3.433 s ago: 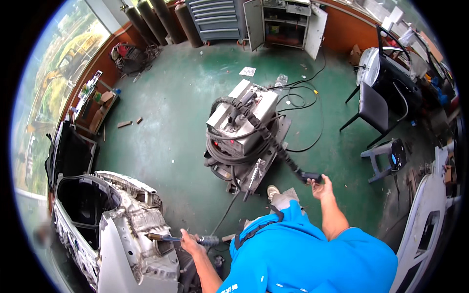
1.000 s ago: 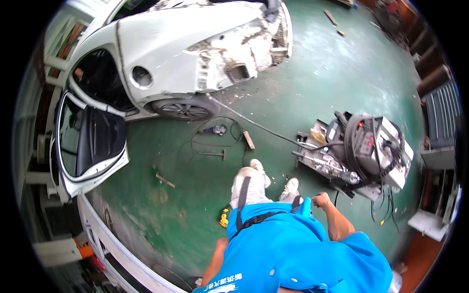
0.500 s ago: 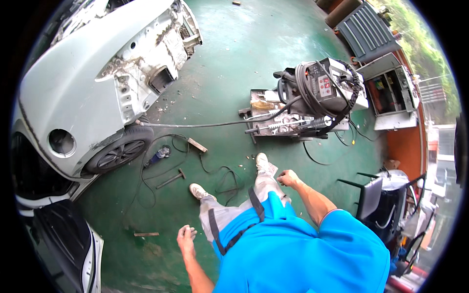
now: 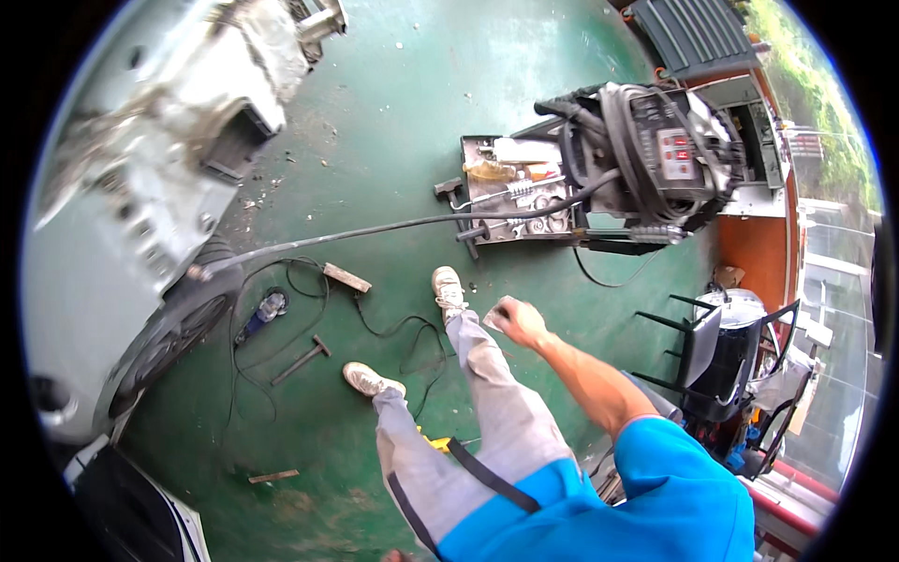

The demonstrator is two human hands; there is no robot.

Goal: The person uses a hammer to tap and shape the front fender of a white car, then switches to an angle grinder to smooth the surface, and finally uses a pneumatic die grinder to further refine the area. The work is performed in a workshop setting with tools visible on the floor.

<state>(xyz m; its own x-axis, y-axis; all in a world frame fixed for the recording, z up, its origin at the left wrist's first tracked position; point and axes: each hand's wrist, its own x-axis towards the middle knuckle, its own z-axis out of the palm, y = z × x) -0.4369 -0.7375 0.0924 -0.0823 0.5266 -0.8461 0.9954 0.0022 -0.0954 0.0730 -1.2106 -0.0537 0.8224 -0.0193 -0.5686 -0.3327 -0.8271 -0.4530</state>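
My right hand (image 4: 521, 323) is in front of my right leg, its fingers closed round a small pale flat piece (image 4: 496, 312), too small to name further. Only a sliver of my left hand (image 4: 397, 556) shows at the lower edge, its fingers hidden. Beyond my feet stands a wheeled machine (image 4: 655, 150) with a lit panel and coiled thick cables. Its front tray (image 4: 487, 201) holds pulling tools and a hammer. One thick cable (image 4: 375, 228) runs from it across to the stripped front of a white car (image 4: 94, 272).
On the green floor lie a blue angle grinder (image 4: 262, 317), a hammer (image 4: 302, 360), a power strip (image 4: 347, 277), loose cords and a thin strip (image 4: 273, 476). Something yellow (image 4: 434, 440) is by my left leg. A black chair (image 4: 698, 347) and a grey cabinet (image 4: 688, 37) stand on the right.
My view has moved closer to the car and the machine. My right hand, with the pale piece, has swung a little left and up. My left hand has dropped almost out of view.
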